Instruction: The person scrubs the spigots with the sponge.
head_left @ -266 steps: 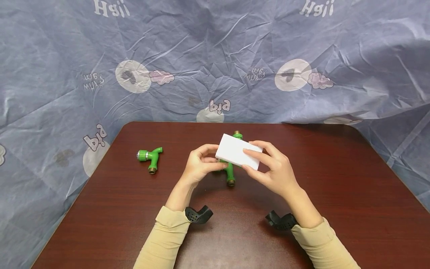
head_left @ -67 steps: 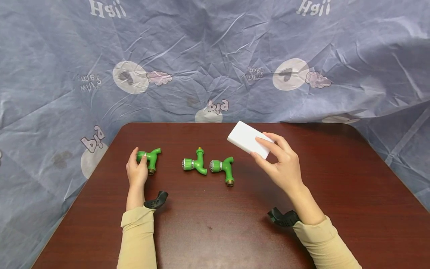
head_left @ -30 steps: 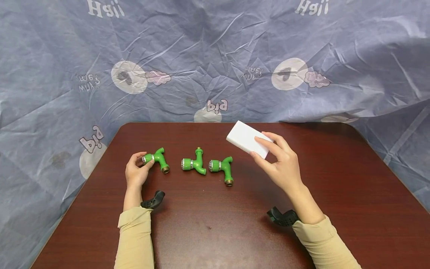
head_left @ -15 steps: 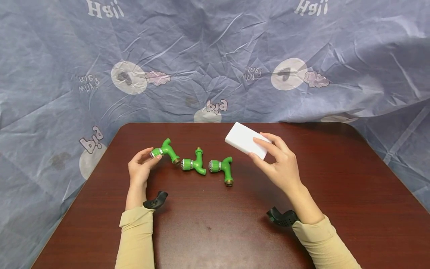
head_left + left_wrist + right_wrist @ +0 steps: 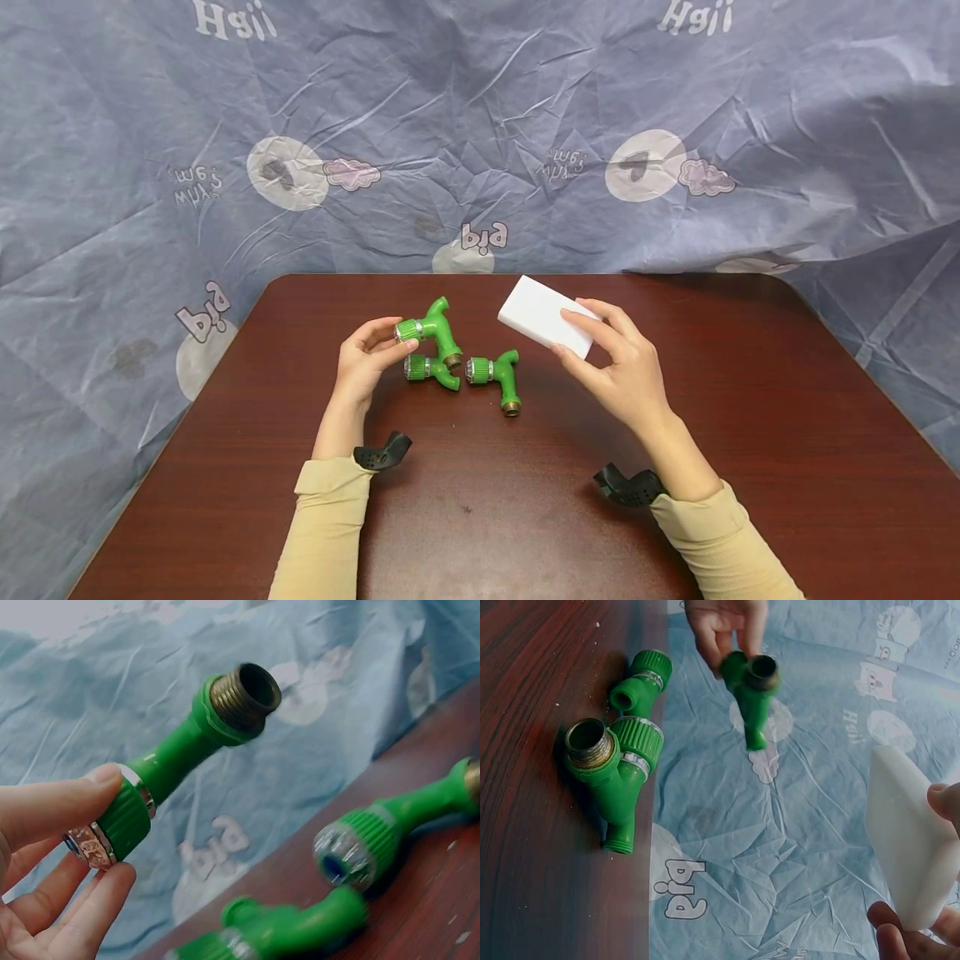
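My left hand (image 5: 365, 360) pinches a green tap (image 5: 435, 327) by its ribbed knob, thumb on one side and fingers on the other. The tap is raised off the table, and its brass threaded end (image 5: 247, 694) points away from the hand in the left wrist view. Below it, partly covered in the head view, a second green tap (image 5: 444, 379) lies on the table. A third green tap (image 5: 506, 383) lies just right of that one. In my right hand (image 5: 626, 371) is a white rectangular block (image 5: 546, 317), held tilted above the table between thumb and fingers.
The dark red-brown wooden table (image 5: 480, 500) spreads under both arms. A wrinkled blue-grey printed cloth (image 5: 480, 150) hangs behind its far edge. Black curved wrist mounts (image 5: 384, 452) stick out at both cuffs.
The left hand took hold of the leftmost tap by its knob, lifted it and carried it right, over the middle tap. Earlier both hands were at the white block; now only the right holds it.
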`<move>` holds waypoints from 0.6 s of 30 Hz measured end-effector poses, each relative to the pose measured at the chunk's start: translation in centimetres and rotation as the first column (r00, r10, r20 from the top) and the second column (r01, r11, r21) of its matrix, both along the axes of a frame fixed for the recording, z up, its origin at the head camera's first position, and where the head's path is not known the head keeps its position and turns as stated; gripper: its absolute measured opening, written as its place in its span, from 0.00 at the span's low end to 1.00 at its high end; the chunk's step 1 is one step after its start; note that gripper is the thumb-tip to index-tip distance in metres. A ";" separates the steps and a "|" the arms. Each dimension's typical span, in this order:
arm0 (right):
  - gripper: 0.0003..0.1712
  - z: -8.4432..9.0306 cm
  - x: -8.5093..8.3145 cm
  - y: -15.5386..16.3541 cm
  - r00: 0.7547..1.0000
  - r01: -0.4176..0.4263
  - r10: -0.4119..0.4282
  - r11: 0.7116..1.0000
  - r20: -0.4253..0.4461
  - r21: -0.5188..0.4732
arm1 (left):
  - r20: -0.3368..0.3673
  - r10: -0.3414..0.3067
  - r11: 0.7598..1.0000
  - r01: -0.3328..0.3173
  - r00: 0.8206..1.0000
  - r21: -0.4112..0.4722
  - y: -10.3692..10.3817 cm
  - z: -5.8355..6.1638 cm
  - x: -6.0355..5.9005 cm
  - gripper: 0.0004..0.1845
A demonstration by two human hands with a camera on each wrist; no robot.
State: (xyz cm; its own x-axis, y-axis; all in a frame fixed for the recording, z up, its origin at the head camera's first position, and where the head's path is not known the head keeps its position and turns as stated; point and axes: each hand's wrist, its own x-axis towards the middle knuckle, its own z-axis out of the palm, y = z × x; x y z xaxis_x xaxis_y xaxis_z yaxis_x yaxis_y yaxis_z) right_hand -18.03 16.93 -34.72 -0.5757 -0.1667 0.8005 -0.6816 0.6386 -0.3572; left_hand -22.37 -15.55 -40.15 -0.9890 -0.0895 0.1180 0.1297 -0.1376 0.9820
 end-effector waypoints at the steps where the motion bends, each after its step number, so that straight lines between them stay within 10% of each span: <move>1: 0.23 0.0 0.0 -0.1 1.000 -0.001 0.001 1.000 0.001 -0.001 | -0.005 -0.011 1.000 0.011 1.000 0.010 0.5 0.2 0.1 0.27; 18: 0.24 -0.4 0.2 -0.6 0.998 -0.061 0.060 0.997 0.026 0.049 | -0.149 -0.158 0.986 0.149 0.976 -0.070 6.8 1.5 1.4 0.24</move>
